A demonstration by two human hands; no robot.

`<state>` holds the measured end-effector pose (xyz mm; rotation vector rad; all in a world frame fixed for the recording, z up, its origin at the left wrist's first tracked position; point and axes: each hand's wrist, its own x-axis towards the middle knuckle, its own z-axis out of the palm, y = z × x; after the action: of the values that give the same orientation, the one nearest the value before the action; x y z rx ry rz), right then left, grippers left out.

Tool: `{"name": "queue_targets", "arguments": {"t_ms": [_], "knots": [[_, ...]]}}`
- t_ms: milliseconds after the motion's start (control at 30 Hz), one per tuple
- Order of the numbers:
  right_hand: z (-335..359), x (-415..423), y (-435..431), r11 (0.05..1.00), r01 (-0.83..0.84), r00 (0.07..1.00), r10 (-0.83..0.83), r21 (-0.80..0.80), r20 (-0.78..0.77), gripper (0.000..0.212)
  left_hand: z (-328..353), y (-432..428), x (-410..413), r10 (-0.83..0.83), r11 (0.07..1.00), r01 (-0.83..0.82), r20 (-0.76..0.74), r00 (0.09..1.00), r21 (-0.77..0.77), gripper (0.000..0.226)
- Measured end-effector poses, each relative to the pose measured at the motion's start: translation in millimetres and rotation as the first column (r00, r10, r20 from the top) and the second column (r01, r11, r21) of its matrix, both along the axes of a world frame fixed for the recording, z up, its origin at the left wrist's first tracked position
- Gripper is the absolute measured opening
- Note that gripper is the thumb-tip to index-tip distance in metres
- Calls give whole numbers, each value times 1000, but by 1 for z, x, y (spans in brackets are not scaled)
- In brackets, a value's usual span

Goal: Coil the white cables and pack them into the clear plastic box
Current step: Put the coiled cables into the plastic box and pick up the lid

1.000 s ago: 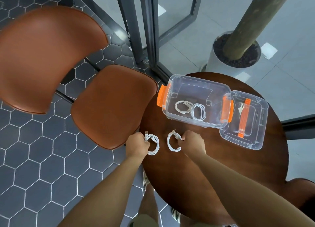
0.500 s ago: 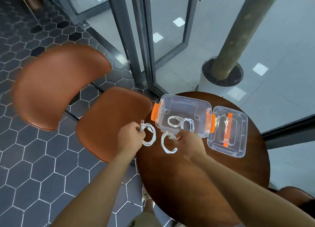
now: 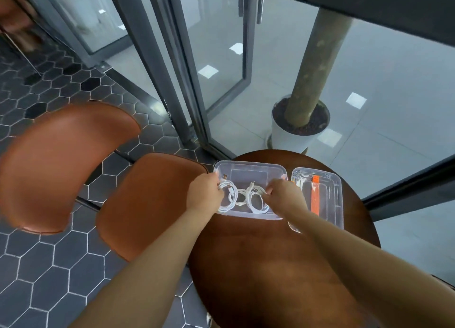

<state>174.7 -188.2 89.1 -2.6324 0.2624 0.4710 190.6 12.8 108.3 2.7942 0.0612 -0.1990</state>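
Observation:
The clear plastic box (image 3: 248, 170) stands at the far edge of the round brown table (image 3: 270, 266). My left hand (image 3: 205, 192) grips a coiled white cable (image 3: 227, 197) over the box's left half. My right hand (image 3: 283, 194) pinches a second coiled white cable (image 3: 254, 201) over the box's right half. Both coils hang inside the box's outline. Other white cable loops show between them on the box floor, partly hidden.
The box's clear lid (image 3: 325, 199) with an orange handle lies just right of the box. A brown chair (image 3: 138, 199) stands left of the table. Glass doors (image 3: 221, 69) and a white planter (image 3: 295, 133) with a trunk stand beyond.
Both hands have carried their coiled cables from the table's near side forward to over and into the box. The camera view tilted up.

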Motion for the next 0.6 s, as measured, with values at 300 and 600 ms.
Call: {"name": "queue_targets", "arguments": {"t_ms": [300, 600], "knots": [[-15, 46, 5, 898, -340, 940, 316, -279, -128, 19, -39, -29, 47, -329, 906, 352, -132, 935, 233, 31], [-29, 58, 18, 777, -519, 854, 454, -355, -256, 27, -63, -44, 55, -482, 725, 567, -300, 823, 391, 35]]}}
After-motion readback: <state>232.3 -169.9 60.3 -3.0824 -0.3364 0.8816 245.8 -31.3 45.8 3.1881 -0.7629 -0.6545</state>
